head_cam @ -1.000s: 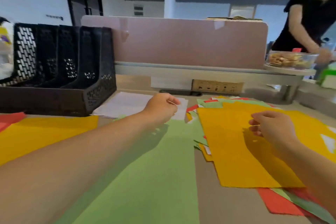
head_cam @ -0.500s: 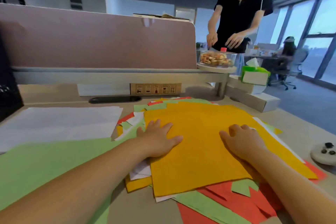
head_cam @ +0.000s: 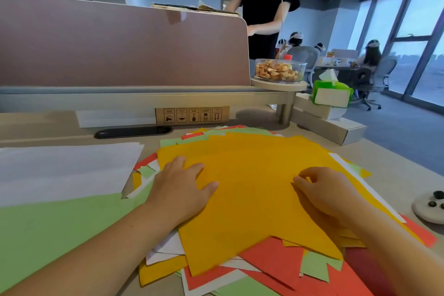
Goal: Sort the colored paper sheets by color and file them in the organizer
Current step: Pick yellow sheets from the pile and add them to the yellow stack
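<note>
Head view: vs half a sec ago the R hand has gone from lying flat to curled. Its thumb and forefinger tips meet on the top yellow sheet, but I can't tell if its fingers have nipped up any paper yet. L hand stays flat, fingers straight and spread on the sheet's left edge, holding nothing. A sec ago the L hand was over by the organizer, now out of shot.

Reads as the next yellow being singled out, w/ the L hand pinning the pile so only one lifts. Sorting looks early: red, green and white pieces are still jumbled under the yellow sheet.

- **Left of it:** a green sheet and a white sheet, prob. started stacks.
- **Right of it:** a white controller on the surface.
- **Behind it:** a partition, a bowl of nuts, a tissue box, and a person in black standing.

Nothing blocks the lift. The risk is two yellows dragging up together.
</note>
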